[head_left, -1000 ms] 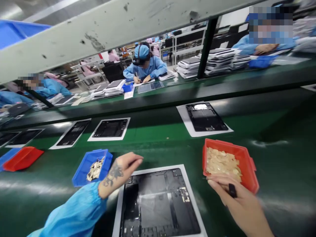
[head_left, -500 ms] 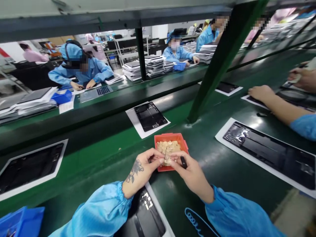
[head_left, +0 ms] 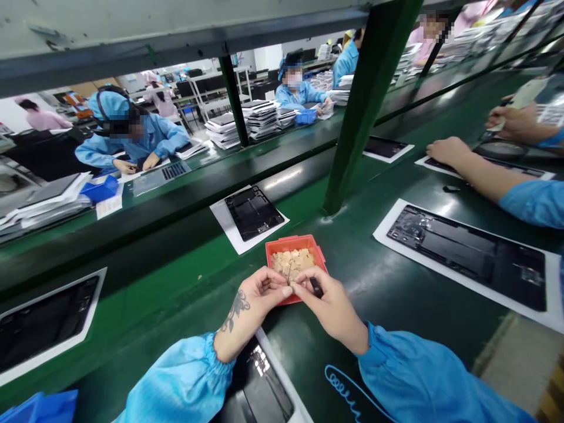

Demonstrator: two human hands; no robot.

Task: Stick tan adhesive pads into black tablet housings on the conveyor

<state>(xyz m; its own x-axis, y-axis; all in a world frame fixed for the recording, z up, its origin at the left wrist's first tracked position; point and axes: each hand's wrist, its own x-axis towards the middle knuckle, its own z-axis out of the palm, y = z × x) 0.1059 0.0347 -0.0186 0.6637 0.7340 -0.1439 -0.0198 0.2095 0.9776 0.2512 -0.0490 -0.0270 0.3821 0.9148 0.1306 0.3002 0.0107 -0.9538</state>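
Note:
My left hand (head_left: 258, 302), with a dark design on its back, is closed in a pinch above the near edge of a red tray (head_left: 319, 265). Facing it, my right hand (head_left: 328, 305) is closed too, and their fingertips meet. A black-handled tool (head_left: 316, 286) is tucked in the fingers of my right hand. A thin dark pin-like tip (head_left: 289, 271) rises by the fingertips; whether it belongs to that tool I cannot tell. Whatever lies between the fingertips is mostly hidden. Small pale tan pieces (head_left: 293, 259) fill the tray. Under my left forearm lies a black tablet-like panel (head_left: 259, 385).
More black panels lie on white sheets: one at left (head_left: 48, 317), one behind the tray (head_left: 253, 212), one at right (head_left: 467, 252). A green post (head_left: 352, 129) rises behind. A blue bin (head_left: 48, 406) sits lower left. A co-worker's hands (head_left: 452, 151) are at right.
The view has shifted slightly, moving the scene left. My fingertips have closed together, covering a small pale piece that showed between them. At right, a co-worker's hand now shows a pale tool.

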